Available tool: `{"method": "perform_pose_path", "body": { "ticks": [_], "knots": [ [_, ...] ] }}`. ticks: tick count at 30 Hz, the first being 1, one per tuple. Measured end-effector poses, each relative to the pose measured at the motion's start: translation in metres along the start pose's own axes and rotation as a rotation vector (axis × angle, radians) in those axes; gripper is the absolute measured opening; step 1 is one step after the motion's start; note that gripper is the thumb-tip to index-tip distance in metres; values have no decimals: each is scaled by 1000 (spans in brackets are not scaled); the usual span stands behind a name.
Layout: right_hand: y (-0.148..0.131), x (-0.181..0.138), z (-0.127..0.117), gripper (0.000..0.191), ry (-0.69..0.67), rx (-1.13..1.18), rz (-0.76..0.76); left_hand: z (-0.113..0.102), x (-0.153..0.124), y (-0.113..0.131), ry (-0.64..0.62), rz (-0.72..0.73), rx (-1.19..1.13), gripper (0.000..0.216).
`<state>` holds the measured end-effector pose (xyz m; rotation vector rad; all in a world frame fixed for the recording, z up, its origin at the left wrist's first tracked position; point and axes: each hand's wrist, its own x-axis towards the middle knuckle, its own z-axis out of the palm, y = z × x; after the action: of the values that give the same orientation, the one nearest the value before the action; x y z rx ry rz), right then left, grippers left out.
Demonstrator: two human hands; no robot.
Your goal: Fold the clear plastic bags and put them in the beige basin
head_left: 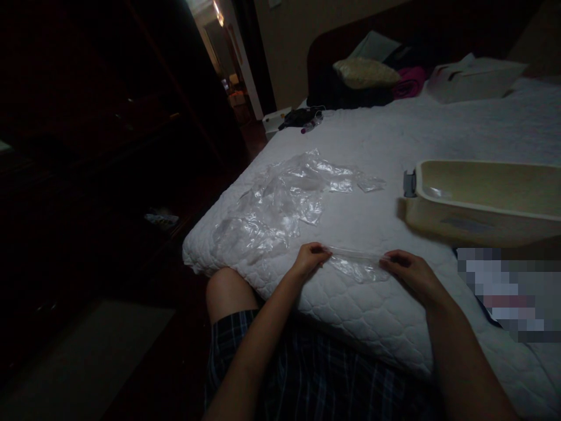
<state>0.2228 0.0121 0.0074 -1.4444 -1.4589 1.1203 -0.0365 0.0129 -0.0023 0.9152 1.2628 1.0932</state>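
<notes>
Now pinching clear plastic [360, 271] by both ends between left hand [309, 260] and right hand [411, 272], held apart; beyond the right, beside a cream tub [517, 230], cut off, with something glossy [438, 192], indistinct, inside.

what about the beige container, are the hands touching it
No, the left hand and right hand pinch clear plastic, apart from the beige container.

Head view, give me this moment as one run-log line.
left hand: pinching clear plastic at one end | right hand: pinching its other end | plastic pile: on bed | bin: on bed
</notes>
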Motion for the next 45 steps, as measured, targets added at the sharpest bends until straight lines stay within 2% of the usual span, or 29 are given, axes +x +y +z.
{"method": "perform_pose_path", "body": {
  "ticks": [5,9,14,16,18,20,21,24,28,33,36,39,42,43,45],
  "knots": [
    [-1,-5,1,36,-36,8,-18,-6,-7,0,-51,72,11,24],
    [-1,-8,2,32,-15,-25,-46,-6,-13,0,-15,115,59,18],
    [-8,-16,-10,32,-133,-87,-69,-4,-13,-4,-2,197,115,10],
    [-16,-17,-15,32,-69,-170,-188,-4,-12,-8,-9,266,124,11],
    [-28,-17,-14,32,85,-323,-355,-5,-11,-11,-9,333,141,10],
    [-41,-19,-4,35,196,-491,-456,-6,-9,-13,-11,376,162,10],
    [-46,-21,5,38,202,-551,-481,-6,-9,-14,-13,389,171,10],
    [-52,-36,41,51,125,-727,-554,-7,-10,-14,-23,420,191,10],
    [-33,-67,79,63,44,-979,-570,-7,-13,-13,-33,466,200,7],
    [-4,-86,87,66,-16,-1083,-565,-9,-11,-17,-61,502,223,4],
    [3,-85,84,67,-32,-1096,-583,-19,-7,-11,-163,505,275,7],
    [5,-82,84,67,-25,-1101,-594,-30,-13,8,-321,524,433,23],
    [6,-82,87,66,-12,-1094,-592,-30,-37,25,-234,812,854,38],
    [6,-82,87,66,-10,-1088,-591,-27,-45,26,-278,892,1019,43],
    [8,-83,86,66,-8,-1073,-591,-24,-58,22,-451,973,1281,50]
  ]
}}
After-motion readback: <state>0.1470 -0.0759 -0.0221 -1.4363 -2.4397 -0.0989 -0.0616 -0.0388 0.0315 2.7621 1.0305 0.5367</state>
